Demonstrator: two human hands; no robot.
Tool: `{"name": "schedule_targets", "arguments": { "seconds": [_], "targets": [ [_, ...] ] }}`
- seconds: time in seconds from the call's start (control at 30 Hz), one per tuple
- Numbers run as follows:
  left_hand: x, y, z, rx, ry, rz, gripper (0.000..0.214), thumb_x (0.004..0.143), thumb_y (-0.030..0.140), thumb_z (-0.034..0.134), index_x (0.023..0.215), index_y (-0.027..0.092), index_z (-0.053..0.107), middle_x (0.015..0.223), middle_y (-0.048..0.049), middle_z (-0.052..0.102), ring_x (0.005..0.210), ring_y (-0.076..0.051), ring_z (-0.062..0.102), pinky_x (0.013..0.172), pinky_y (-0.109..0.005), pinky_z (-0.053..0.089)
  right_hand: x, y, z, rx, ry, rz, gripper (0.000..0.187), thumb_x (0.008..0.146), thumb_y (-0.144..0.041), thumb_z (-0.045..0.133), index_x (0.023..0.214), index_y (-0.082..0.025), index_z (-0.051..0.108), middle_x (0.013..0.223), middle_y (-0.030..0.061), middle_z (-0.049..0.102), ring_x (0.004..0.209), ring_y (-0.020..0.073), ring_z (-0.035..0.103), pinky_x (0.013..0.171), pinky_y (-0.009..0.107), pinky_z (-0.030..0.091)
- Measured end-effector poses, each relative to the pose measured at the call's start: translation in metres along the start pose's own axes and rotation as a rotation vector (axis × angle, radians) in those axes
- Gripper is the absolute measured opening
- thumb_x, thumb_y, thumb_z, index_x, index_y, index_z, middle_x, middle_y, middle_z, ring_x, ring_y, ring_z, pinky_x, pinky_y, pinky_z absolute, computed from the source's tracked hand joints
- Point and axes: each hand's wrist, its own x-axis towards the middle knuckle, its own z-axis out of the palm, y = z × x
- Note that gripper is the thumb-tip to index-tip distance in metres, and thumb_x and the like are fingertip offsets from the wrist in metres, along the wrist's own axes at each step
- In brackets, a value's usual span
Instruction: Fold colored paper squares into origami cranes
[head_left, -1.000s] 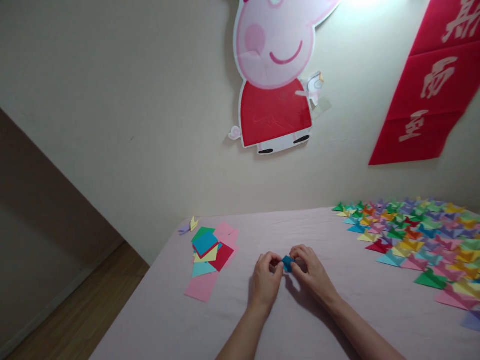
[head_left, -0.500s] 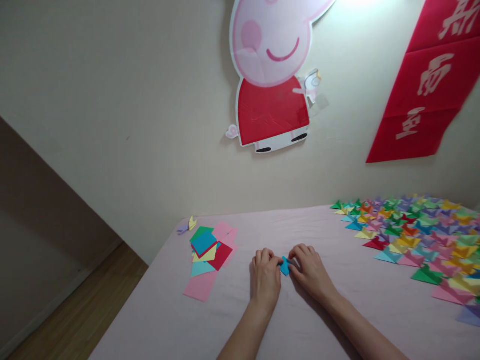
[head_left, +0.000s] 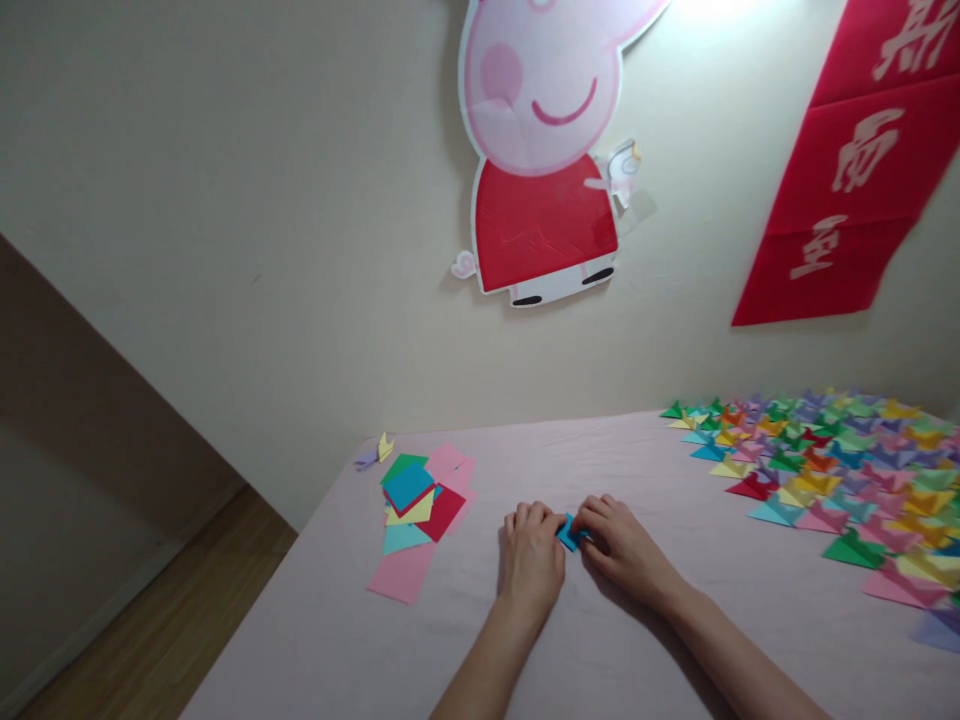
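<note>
While the left hand (head_left: 532, 555) and the right hand (head_left: 622, 540) pinch the small blue folded paper (head_left: 568, 533) between closed fingertips, low in the middle of the frame on the pink tablecloth (head_left: 600, 650), it seems best to line up the edges first. Then press the fold flat, away from the stack of paper squares (head_left: 416, 500) at lower left.

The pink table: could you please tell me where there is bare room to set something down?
Bare cloth lies beyond the left hand and right hand, between the loose paper squares and the folded pieces. Another patch lies nearer, left of the left forearm. The right side is crowded with folded pieces; both hands pinch the blue paper at the middle.
</note>
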Motion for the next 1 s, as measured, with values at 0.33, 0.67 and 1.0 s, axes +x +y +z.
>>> {"name": "schedule_targets", "arguments": {
  "seconds": [0.33,0.67,1.0],
  "targets": [
    [0.003,0.001,-0.002,-0.004,0.01,-0.002,0.026,0.085,0.011,0.055,0.1,0.028,0.069,0.103,-0.0016,0.065,0.101,-0.023,0.053,0.085,-0.038,0.039,0.001,0.011,0.007,0.045,0.027,0.019,0.014,0.088,-0.014,0.048,0.08,-0.022,0.057,0.084,0.0044,0.062,0.084,0.0217,0.054,0.078,0.035,0.041],
    [0.005,0.003,-0.002,0.087,0.04,0.053,0.016,0.095,0.018,0.057,0.098,0.027,0.07,0.098,0.0002,0.066,0.096,-0.021,0.054,0.083,-0.038,0.041,0.001,0.011,0.007,0.062,0.058,0.028,0.013,0.086,-0.015,0.049,0.079,-0.022,0.057,0.082,0.0041,0.063,0.082,0.0217,0.054,0.077,0.035,0.041],
    [0.007,0.0,0.004,0.126,0.08,0.084,0.005,0.091,0.021,0.065,0.091,0.025,0.068,0.096,-0.0005,0.065,0.095,-0.022,0.053,0.081,-0.039,0.042,0.001,0.01,0.006,0.071,0.074,0.057,0.012,0.084,-0.015,0.051,0.077,-0.022,0.059,0.082,0.0037,0.063,0.083,0.0217,0.054,0.079,0.036,0.041]
  ]
}}
